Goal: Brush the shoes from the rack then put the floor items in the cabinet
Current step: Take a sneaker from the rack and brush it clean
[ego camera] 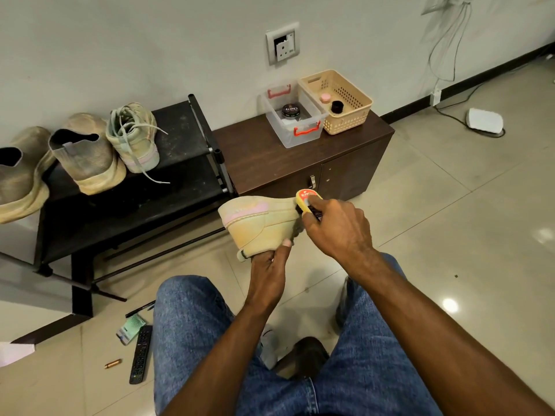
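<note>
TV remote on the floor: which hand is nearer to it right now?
Left. The left hand grips the shoe just up and right of the TV remote; the right hand, holding the yellow brush, is farther right, toward the cabinet.

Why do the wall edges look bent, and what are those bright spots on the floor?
Head view: the wide-angle lens bows straight lines, such as the skirting. The glossy floor tiles throw back overhead light as white glare. The right hand and brush look slightly soft; the shoe stays fairly clear.

Four shoes (pixel 258 223) — two bins (pixel 295 115), one remote (pixel 141 354)
</note>
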